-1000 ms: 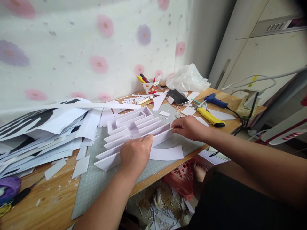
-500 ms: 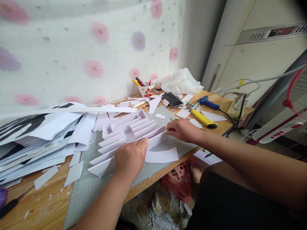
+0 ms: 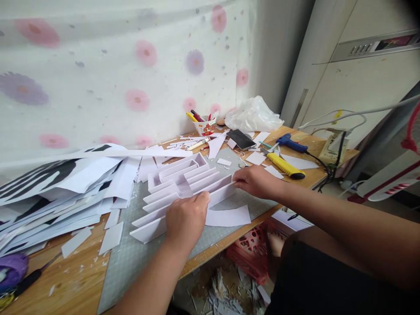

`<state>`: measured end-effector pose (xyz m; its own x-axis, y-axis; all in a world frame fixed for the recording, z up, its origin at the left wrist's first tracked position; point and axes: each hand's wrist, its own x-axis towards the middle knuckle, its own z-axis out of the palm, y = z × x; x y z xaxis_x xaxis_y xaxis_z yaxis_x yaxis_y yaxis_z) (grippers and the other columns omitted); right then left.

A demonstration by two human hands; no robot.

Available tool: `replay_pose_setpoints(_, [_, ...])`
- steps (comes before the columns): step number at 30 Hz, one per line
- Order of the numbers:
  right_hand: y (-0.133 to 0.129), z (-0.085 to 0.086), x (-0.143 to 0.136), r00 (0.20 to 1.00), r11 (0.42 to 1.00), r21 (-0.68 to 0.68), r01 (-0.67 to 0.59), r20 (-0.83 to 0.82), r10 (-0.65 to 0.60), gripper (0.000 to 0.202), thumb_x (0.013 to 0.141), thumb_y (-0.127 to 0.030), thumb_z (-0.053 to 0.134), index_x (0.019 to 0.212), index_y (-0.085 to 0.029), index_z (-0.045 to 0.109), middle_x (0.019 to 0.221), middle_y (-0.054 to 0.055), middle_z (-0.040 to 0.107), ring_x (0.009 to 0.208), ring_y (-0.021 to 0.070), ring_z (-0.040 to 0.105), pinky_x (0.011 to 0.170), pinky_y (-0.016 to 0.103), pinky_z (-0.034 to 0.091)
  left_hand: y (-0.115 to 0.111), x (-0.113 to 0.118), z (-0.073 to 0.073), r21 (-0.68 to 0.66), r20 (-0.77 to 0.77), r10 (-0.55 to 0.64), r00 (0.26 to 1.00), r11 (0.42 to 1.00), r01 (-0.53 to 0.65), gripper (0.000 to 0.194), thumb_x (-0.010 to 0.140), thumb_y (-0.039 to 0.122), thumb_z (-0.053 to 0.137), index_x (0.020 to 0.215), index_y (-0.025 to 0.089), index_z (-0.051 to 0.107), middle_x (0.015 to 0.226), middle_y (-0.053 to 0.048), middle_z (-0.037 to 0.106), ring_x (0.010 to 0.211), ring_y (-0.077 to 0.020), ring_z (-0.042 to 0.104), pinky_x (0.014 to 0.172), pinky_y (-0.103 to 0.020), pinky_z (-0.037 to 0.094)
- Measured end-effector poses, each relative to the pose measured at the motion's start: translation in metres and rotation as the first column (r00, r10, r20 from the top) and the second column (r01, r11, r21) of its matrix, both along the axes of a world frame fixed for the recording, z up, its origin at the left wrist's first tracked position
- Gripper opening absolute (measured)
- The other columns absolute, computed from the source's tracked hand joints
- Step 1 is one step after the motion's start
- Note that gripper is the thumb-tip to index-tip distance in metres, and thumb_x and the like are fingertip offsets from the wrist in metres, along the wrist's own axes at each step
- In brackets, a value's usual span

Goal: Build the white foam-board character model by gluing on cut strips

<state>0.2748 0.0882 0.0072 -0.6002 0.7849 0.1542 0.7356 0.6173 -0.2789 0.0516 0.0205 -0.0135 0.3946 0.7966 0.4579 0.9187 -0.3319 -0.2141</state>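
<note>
A white foam-board model [image 3: 183, 181] with several upright parallel walls stands on the grey cutting mat [image 3: 131, 262]. My left hand [image 3: 185, 216] is closed over its long near wall, thumb and fingers pinching the top edge around the middle. At the right end of that same wall, my right hand [image 3: 254, 180] pinches the corner between thumb and fingertips. A loose white offcut with a curved edge [image 3: 229, 216] lies flat on the mat just in front of the model, close to my left hand.
Stacked white sheets [image 3: 82, 188] cover the table's left side. Beyond my right hand lie a yellow utility knife [image 3: 285, 164], a blue glue gun [image 3: 292, 142] and a black phone [image 3: 241, 139]. A paper cup of pens [image 3: 205, 127] and a plastic bag [image 3: 254, 114] stand at the back.
The whole view has shifted slightly, so everything appears a little further right. Both hands keep their hold on the near wall, and the model looks unmoved on the mat.
</note>
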Motion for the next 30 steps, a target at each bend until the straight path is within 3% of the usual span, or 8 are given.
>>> replay_pose_setpoints(20, [-0.002,-0.001,-0.001,0.999,0.999,0.04,-0.001,0.034,0.0,0.015,0.083,-0.022,0.053,0.081,-0.017,0.067,0.08,0.007,0.07,0.076,0.0181,0.062,0.066,0.025,0.037,-0.002,0.003,0.001,-0.017,-0.007,0.02,1.0,1.0,-0.02,0.019,0.091,0.026,0.046,0.083,0.022,0.063,0.062,0.0,0.068,0.055,-0.0191,0.063,0.052,-0.03,0.031])
replay_pose_setpoints(26, [-0.007,-0.005,-0.012,0.993,0.989,0.136,0.063,0.09,-0.076,0.028,0.078,-0.043,0.061,0.08,-0.015,0.065,0.078,0.01,0.069,0.072,0.0222,0.062,0.06,0.028,0.035,-0.004,0.004,0.002,-0.009,-0.008,0.017,1.0,1.0,-0.018,0.021,0.091,0.026,0.045,0.078,0.022,0.061,0.058,0.001,0.066,0.055,-0.0191,0.062,0.052,-0.03,0.029])
replay_pose_setpoints(30, [-0.007,-0.009,-0.016,0.992,0.988,0.136,0.072,0.091,-0.085,0.027,0.08,-0.041,0.06,0.078,-0.014,0.066,0.076,0.011,0.069,0.07,0.0224,0.062,0.059,0.028,0.034,-0.003,0.003,0.001,-0.03,-0.004,0.024,1.0,0.999,-0.024,0.02,0.091,0.026,0.045,0.081,0.022,0.062,0.062,0.0,0.068,0.056,-0.0193,0.063,0.053,-0.03,0.03])
